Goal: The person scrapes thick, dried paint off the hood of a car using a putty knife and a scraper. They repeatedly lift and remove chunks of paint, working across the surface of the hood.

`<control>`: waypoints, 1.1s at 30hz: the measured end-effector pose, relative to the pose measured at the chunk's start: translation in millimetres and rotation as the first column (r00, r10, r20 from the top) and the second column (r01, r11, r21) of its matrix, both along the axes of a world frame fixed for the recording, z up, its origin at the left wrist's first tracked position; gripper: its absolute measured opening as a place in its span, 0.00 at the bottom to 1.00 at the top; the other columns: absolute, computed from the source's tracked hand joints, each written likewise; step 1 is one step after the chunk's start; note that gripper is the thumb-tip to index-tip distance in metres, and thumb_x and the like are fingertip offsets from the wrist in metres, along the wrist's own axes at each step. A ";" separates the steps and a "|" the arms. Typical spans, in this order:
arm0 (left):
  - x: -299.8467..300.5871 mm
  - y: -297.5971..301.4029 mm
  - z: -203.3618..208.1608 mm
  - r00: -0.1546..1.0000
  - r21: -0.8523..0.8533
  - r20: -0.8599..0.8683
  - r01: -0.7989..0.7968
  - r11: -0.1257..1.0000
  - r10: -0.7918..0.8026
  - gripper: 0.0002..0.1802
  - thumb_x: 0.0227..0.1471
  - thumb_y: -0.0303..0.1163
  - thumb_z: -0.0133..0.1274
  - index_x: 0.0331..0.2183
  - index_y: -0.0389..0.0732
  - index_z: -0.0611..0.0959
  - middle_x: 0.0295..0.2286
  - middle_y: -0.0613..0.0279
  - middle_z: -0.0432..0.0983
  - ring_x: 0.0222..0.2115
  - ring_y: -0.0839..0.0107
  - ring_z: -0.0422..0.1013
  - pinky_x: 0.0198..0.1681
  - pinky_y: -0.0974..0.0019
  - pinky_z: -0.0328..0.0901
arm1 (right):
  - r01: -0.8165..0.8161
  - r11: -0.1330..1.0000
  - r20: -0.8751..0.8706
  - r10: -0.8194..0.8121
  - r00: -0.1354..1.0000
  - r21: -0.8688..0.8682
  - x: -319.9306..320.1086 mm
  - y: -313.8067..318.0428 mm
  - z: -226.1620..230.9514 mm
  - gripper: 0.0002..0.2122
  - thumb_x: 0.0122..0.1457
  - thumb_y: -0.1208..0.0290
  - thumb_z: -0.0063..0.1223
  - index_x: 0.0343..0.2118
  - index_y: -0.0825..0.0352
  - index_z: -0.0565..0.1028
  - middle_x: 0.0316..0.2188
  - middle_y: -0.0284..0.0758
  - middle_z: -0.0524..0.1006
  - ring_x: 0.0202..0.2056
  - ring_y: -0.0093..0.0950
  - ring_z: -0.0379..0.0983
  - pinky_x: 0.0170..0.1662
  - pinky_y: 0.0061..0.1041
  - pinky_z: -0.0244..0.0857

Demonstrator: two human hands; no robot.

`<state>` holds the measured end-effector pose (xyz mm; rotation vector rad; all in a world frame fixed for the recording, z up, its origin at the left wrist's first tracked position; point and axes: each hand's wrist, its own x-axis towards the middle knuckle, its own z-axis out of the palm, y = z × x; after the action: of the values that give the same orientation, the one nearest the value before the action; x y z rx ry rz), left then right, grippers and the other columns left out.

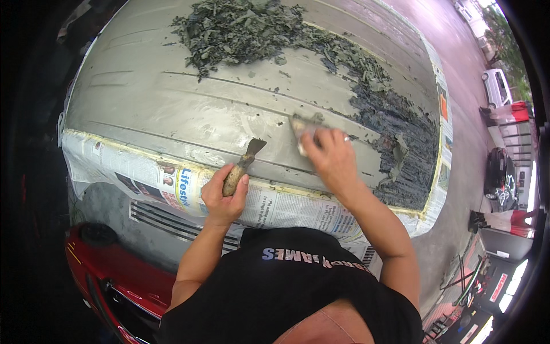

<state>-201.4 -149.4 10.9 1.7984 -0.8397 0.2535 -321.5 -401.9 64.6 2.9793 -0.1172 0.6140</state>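
Note:
Before me lies a wide, ribbed grey vehicle roof (200,109). My left hand (223,192) is closed around the worn handle of a scraper (236,172), its short dark blade pointing up and just over the panel. My right hand (332,160) grips a second scraper (299,133), smeared by motion, with its blade at the metal. Loose flakes of peeled paint (238,34) are heaped at the far side and trail to the right. Wrinkled dark paint (407,155) still covers the right end of the roof, beside my right hand.
Newspaper sheets (275,203) are taped along the near edge, and newspaper (448,132) borders the right edge too. A red car (114,286) stands at the lower left. Farther right are a white van (496,87), a dark car (497,175) and workshop gear (470,281).

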 end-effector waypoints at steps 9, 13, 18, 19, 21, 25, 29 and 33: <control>-0.5 4.3 -6.9 0.992 -0.079 -0.030 -0.122 0.989 0.120 0.20 0.50 0.26 0.67 0.45 0.29 0.82 0.32 0.45 0.83 0.30 0.56 0.81 0.35 0.61 0.74 | -0.158 0.987 -0.062 0.159 0.985 0.010 12.2 41.0 -9.2 0.20 0.51 0.76 0.57 0.50 0.63 0.76 0.37 0.39 0.74 0.39 0.40 0.71 0.41 0.39 0.70; -0.1 4.7 -7.0 0.990 -0.078 -0.012 -0.142 0.987 0.142 0.21 0.50 0.26 0.67 0.45 0.29 0.81 0.32 0.45 0.83 0.30 0.55 0.81 0.35 0.61 0.74 | 0.000 1.000 0.025 0.000 1.000 0.021 56.8 -1.6 16.3 0.18 0.53 0.72 0.56 0.49 0.63 0.76 0.39 0.37 0.74 0.39 0.37 0.71 0.37 0.36 0.69; 0.2 5.3 -8.6 0.991 -0.084 -0.028 -0.133 0.988 0.131 0.22 0.49 0.27 0.68 0.45 0.28 0.81 0.31 0.45 0.82 0.28 0.55 0.81 0.33 0.61 0.74 | -0.038 0.999 -0.013 0.038 0.999 0.013 66.0 -0.9 25.8 0.15 0.52 0.78 0.56 0.45 0.60 0.79 0.37 0.34 0.76 0.39 0.34 0.73 0.37 0.34 0.71; -0.2 5.5 -7.6 0.992 -0.078 -0.023 -0.127 0.989 0.126 0.22 0.49 0.27 0.68 0.45 0.28 0.81 0.31 0.45 0.82 0.27 0.55 0.81 0.32 0.61 0.74 | -0.015 1.000 -0.035 0.016 0.999 0.027 72.4 -4.9 19.5 0.16 0.52 0.78 0.56 0.45 0.59 0.80 0.37 0.34 0.76 0.39 0.35 0.73 0.37 0.34 0.71; 0.7 4.2 -3.8 0.993 -0.081 -0.003 -0.121 0.989 0.121 0.22 0.49 0.27 0.68 0.45 0.28 0.81 0.31 0.45 0.82 0.27 0.55 0.81 0.32 0.61 0.74 | 0.020 0.997 -0.071 -0.015 0.997 0.074 85.7 -14.4 16.5 0.16 0.52 0.80 0.55 0.44 0.59 0.81 0.37 0.35 0.76 0.39 0.36 0.74 0.38 0.35 0.72; 0.4 4.1 -7.7 0.994 -0.088 -0.005 -0.113 0.990 0.113 0.23 0.49 0.27 0.68 0.45 0.28 0.80 0.30 0.46 0.82 0.26 0.55 0.80 0.30 0.61 0.73 | 0.047 0.987 -0.122 -0.028 0.992 0.152 94.1 -20.6 30.9 0.17 0.53 0.82 0.53 0.43 0.57 0.82 0.36 0.33 0.78 0.39 0.37 0.74 0.39 0.37 0.73; 0.0 2.9 -3.6 0.993 -0.068 0.025 -0.116 0.991 0.118 0.23 0.49 0.27 0.68 0.45 0.28 0.80 0.30 0.47 0.82 0.25 0.55 0.80 0.29 0.61 0.73 | 0.053 0.990 -0.044 -0.048 0.998 0.132 108.8 -36.6 21.5 0.17 0.52 0.83 0.54 0.43 0.57 0.83 0.36 0.32 0.78 0.40 0.36 0.75 0.40 0.37 0.73; 2.3 5.7 -7.2 0.992 -0.078 -0.002 -0.126 0.989 0.127 0.23 0.49 0.27 0.68 0.45 0.28 0.80 0.30 0.47 0.82 0.25 0.56 0.80 0.29 0.61 0.73 | 0.063 0.985 -0.060 -0.054 0.997 0.158 104.4 -34.6 49.1 0.17 0.53 0.83 0.54 0.44 0.57 0.83 0.36 0.32 0.78 0.41 0.36 0.75 0.41 0.37 0.74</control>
<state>-199.2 -143.7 3.7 1.7806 -0.7093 0.3666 -217.1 -436.5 113.7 3.1307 -0.2615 0.5388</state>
